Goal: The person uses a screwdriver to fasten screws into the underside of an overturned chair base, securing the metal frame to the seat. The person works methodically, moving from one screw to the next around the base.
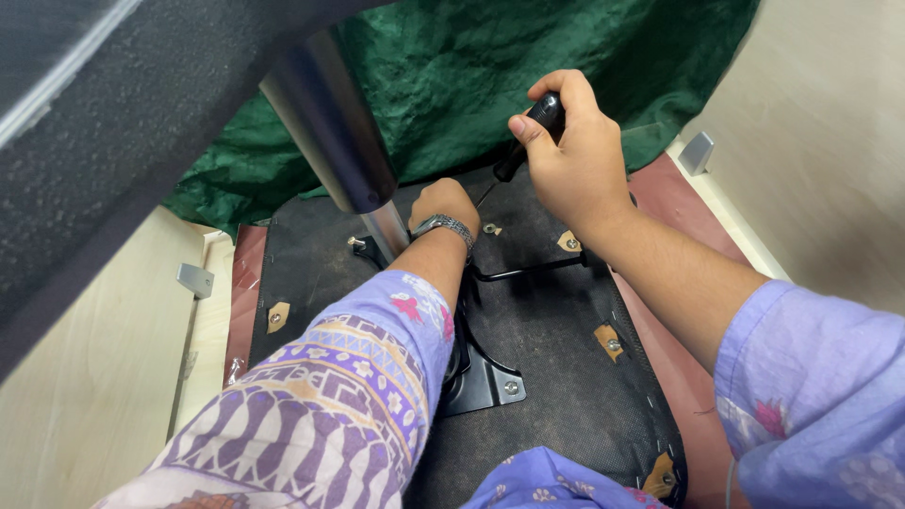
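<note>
Right hand [575, 155], upper centre, fists a black-handled screwdriver [528, 137]; left hand [445, 203] braces below, fingers hidden — cannot tell. Best keep the shaft upright over the chair-base underside [556, 377] — press steadily.

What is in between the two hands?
In the head view, the thin metal shaft of the screwdriver runs from the right hand down towards the left hand. Under it lies the black chair underside.
</note>
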